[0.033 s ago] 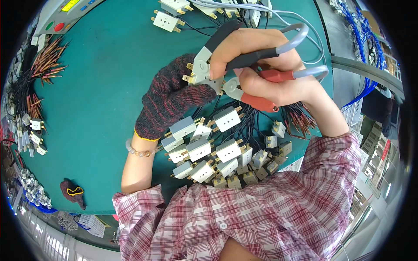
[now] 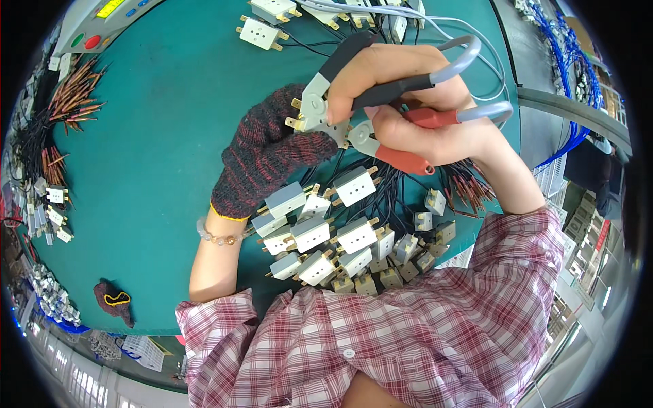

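My left hand (image 2: 262,146) wears a dark knitted glove with a yellow hem and grips a white box with brass terminals (image 2: 318,124), most of it hidden by fingers. In my bare right hand (image 2: 442,139) are two alligator clips with grey cables. The black-sleeved clip (image 2: 393,91) has its metal jaw against one end of the box. Lower down, the jaw of the red-sleeved clip (image 2: 404,160) is beside the terminal at the other end; I cannot tell whether it bites. More white boxes (image 2: 357,235) with brass terminals and black wires lie close to my body.
A test instrument (image 2: 95,30) with a lit yellow display stands at the far left. Bundled wires with copper-coloured ends (image 2: 75,95) line the left edge. A loose knitted piece (image 2: 113,301) lies near left. Further white boxes (image 2: 260,34) sit at the back of the green mat (image 2: 156,177).
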Available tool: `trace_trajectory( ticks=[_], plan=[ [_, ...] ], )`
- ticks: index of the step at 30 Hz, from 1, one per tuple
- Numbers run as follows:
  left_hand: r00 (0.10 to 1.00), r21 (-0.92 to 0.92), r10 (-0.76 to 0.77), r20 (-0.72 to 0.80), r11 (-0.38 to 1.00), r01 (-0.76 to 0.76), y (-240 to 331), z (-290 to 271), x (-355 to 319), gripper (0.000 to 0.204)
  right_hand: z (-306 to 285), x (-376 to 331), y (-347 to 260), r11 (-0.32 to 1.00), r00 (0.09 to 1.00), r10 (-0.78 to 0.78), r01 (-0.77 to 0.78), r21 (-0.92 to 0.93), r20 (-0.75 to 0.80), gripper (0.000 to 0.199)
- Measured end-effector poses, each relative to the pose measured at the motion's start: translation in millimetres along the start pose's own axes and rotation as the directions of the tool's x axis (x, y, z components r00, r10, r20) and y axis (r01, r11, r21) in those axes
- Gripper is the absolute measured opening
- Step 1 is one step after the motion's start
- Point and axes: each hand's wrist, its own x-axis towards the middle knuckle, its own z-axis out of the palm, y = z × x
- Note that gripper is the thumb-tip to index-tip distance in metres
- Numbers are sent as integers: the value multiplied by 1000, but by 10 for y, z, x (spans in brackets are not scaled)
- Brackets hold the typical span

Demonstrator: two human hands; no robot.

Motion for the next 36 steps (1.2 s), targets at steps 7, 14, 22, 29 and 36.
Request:
trace_trajectory(
  ticks=[7,14,22,29,36],
  plan=[
    [995,134,88,48,987,-94,104,-28,-118,45,74,-39,-4,963,980,161,-183,199,120,27],
    [971,786,219,-100,615,-58,882,-212,678,42,456,-63,-41,846,890,-110,318,-428,443,25],
    [943,500,331,-21,820,-277,818,-238,419,53,-94,-56,-173,987,985,-162,161,-9,-67,18],
    [934,15,331,-134,943,-332,374,-65,48,82,-234,161,-414,732,893,447,-402,551,58,27],
    [933,-249,334,-138,900,-359,112,-125,-127,61,-57,222,-172,887,991,121,-82,454,-57,30]
  ],
)
